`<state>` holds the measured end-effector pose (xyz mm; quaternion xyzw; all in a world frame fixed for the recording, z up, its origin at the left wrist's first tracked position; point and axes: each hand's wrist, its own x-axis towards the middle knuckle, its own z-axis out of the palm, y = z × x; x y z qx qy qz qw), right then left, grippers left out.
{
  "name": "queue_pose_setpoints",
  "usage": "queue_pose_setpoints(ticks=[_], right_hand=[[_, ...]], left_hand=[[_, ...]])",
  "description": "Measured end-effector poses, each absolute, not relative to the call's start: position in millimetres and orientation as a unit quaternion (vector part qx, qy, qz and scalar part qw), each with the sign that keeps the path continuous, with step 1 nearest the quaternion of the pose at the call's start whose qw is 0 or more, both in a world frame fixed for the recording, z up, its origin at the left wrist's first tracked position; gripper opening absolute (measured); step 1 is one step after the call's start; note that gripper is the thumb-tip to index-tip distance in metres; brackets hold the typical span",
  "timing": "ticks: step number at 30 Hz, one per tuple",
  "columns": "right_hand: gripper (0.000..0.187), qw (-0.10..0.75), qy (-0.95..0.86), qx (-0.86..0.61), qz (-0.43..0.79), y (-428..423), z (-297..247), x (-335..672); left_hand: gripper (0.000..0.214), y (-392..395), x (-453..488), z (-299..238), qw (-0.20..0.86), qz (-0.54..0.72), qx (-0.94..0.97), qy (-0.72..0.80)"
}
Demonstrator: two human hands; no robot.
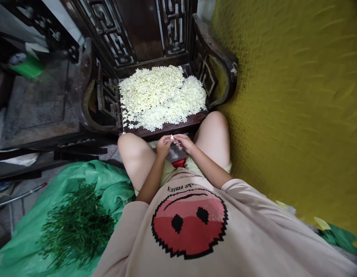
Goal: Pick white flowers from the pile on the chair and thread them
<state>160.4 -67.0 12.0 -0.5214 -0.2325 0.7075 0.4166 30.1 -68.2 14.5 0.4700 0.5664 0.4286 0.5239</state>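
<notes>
My left hand (163, 146) and my right hand (184, 142) meet between my knees, fingertips pinched together. A small white flower (171, 137) shows at the fingertips of both hands; whatever lies under the fingers is too small to make out. Just beyond my hands, a wide heap of white and pale yellow flowers (155, 92) covers most of the seat of a dark carved wooden chair (174, 129). Single flowers lie loose along the heap's near left edge.
Green stems (77, 227) lie piled on a green plastic sheet (22, 246) at my left. Beyond it stands a dark wooden table (37, 104) with a green container (30, 66). A textured yellow surface (296, 96) rises close on the right, beside the chair's curved armrest (231, 73).
</notes>
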Motion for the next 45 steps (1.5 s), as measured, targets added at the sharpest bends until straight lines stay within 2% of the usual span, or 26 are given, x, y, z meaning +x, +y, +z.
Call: queue_pose_setpoints(ticks=[4,10,24,33,45], right_hand=[[0.019,0.430,-0.291,-0.544,0.659,-67.8,13.2,159.9],[0.024,0.428,-0.314,-0.546,0.648,-68.2,13.9,159.8],[0.018,0.438,-0.305,-0.556,0.637,-69.1,27.5,158.3],[0.018,0.476,-0.343,-0.546,0.598,-68.3,18.0,156.7],[0.016,0.495,-0.373,-0.549,0.561,-66.2,11.4,156.7]], left_hand=[[0.016,-69.1,30.4,22.0,0.478,0.425,0.501,0.584],[0.017,-68.6,30.4,21.7,0.482,0.428,0.489,0.587],[0.018,-68.8,30.3,17.9,0.474,0.428,0.506,0.579],[0.018,-69.6,28.2,18.5,0.386,0.411,0.580,0.587],[0.018,-71.4,32.6,24.8,0.388,0.427,0.573,0.582]])
